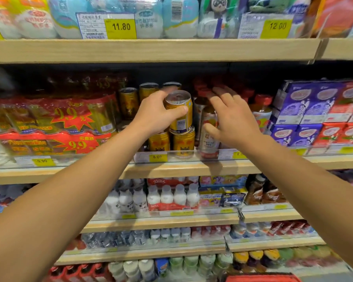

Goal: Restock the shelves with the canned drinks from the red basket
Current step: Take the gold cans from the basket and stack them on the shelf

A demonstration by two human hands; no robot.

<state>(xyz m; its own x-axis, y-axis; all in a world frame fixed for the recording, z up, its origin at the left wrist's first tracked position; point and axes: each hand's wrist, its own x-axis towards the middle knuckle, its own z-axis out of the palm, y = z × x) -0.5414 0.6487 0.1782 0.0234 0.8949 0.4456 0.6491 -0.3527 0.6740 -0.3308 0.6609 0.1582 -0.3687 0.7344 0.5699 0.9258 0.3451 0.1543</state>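
— So, where is the can (179,110)?

— The left hand (157,112) grips it, a gold metal cylinder with a silver top, set slightly tilted on two stacked gold cans (171,142) on the wooden shelf (90,171).

— And the right hand (230,117)?

— Fingers spread wide, holding nothing, just in front of tall bottles (207,127).

— The basket (261,278)?

— Only its red rim shows at the bottom edge; its contents are hidden.

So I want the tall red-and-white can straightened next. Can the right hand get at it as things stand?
Probably yes. The right hand is open, holds nothing and hovers right in front of the can, with nothing between them. The left hand grips a gold can beside it.
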